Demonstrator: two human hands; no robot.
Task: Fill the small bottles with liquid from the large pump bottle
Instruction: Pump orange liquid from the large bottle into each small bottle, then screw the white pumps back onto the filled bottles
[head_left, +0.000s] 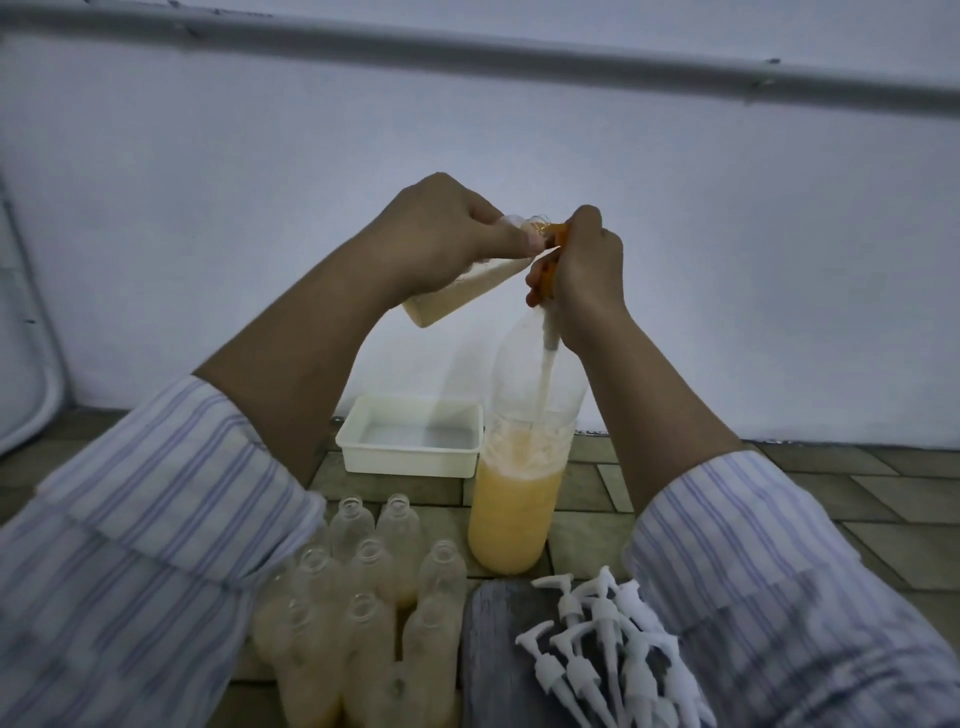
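Note:
A tall clear pump bottle (514, 499) stands on the floor in front of me, about a third full of orange liquid. Its orange pump head (551, 249) is gripped by my right hand (582, 275). My left hand (441, 239) holds a small clear bottle (457, 296) tilted, with its open mouth at the pump's spout. Pale yellow liquid fills the lower part of that bottle. Below, several small open bottles (363, 597) stand in a cluster, some holding orange liquid, some looking empty.
A white rectangular tray (410, 436) sits behind the pump bottle near the wall. Several white pump caps (608, 644) lie in a heap on a grey board (493, 649) at the lower right. The floor is tiled, and a white wall is close behind.

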